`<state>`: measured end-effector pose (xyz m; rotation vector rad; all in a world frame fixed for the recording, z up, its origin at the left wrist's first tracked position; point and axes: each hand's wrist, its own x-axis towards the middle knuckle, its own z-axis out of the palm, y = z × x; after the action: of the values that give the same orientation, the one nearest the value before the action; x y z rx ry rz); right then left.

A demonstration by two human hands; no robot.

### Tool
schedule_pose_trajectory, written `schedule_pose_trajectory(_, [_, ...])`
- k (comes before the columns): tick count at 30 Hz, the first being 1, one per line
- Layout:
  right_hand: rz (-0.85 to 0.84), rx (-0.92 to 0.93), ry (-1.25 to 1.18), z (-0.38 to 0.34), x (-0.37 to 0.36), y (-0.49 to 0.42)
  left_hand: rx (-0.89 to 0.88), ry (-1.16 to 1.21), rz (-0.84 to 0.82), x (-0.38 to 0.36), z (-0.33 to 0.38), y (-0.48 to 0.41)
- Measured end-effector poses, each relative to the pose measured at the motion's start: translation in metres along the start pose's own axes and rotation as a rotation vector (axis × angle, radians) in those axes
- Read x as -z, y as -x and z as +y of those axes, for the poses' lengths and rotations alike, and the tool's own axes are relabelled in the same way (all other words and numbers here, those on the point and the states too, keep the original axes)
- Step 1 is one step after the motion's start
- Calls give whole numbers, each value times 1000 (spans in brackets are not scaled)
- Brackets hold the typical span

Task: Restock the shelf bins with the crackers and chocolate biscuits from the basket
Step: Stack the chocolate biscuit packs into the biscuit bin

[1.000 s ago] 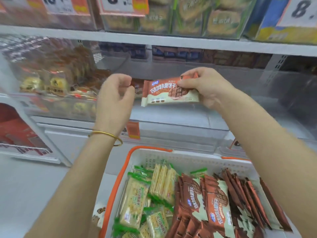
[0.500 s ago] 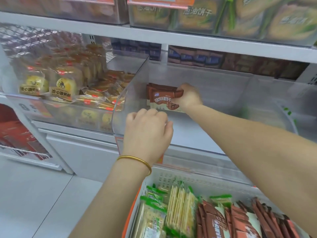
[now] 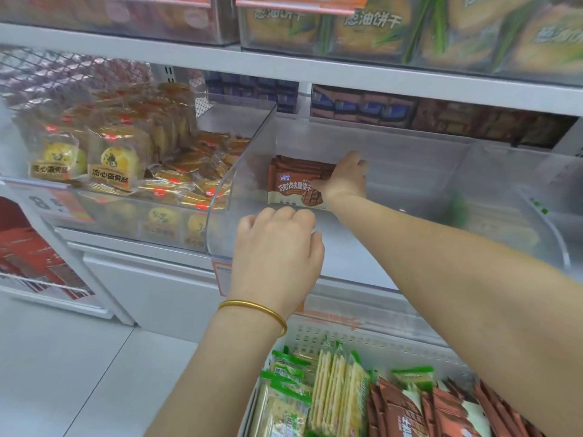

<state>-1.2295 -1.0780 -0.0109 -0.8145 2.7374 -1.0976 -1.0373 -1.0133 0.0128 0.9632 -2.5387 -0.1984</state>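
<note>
A clear plastic shelf bin [image 3: 249, 171] stands in the middle of the shelf. Inside it, at the back left, several brown-and-cream chocolate biscuit packs [image 3: 295, 184] stand on edge. My right hand [image 3: 345, 179] reaches into the bin and grips the right end of those packs. My left hand [image 3: 277, 250], with a gold bangle on the wrist, hovers at the bin's front edge with curled fingers and holds nothing. Below, the white basket [image 3: 372, 345] holds green-wrapped cracker packs [image 3: 334, 395] on the left and more chocolate biscuit packs [image 3: 419, 411] on the right.
The bin to the left [image 3: 94, 200] holds yellow egg-yolk pastry packs [image 3: 116, 162]. The shelf above carries bins of green-and-yellow cracker packs [image 3: 372, 26]. Dark blue and brown packs [image 3: 362, 108] line the back of the shelf. The bin at the right [image 3: 511, 222] is mostly hidden by my right arm.
My right hand carried the chocolate biscuit packs from in front of the shelf into the bin and set them at the back left. My left hand dropped to the bin's front edge.
</note>
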Motion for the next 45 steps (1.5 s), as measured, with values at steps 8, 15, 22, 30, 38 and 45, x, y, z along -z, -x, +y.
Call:
schedule_pose_trajectory(8, [-27, -49, 50, 1, 2, 4, -10, 12, 25, 3, -2, 0])
schedule_pose_trajectory(15, [-43, -12, -141, -8, 36, 20, -118, 21, 248, 1, 3, 9])
schedule_pose_trajectory(22, [-141, 381, -497, 44, 164, 183, -427, 126, 468, -1, 62, 73])
schedule_pose_trajectory(30, [-333, 232, 180, 247, 203, 232, -733, 66, 59, -70, 122, 132])
schedule_pose_trajectory(38, [-494, -69, 476, 304, 168, 224, -703, 45, -172, -102, 129, 155])
schedule_pose_trajectory(45, [-406, 24, 672, 282, 163, 241, -534, 196, -311, -109, 120, 160])
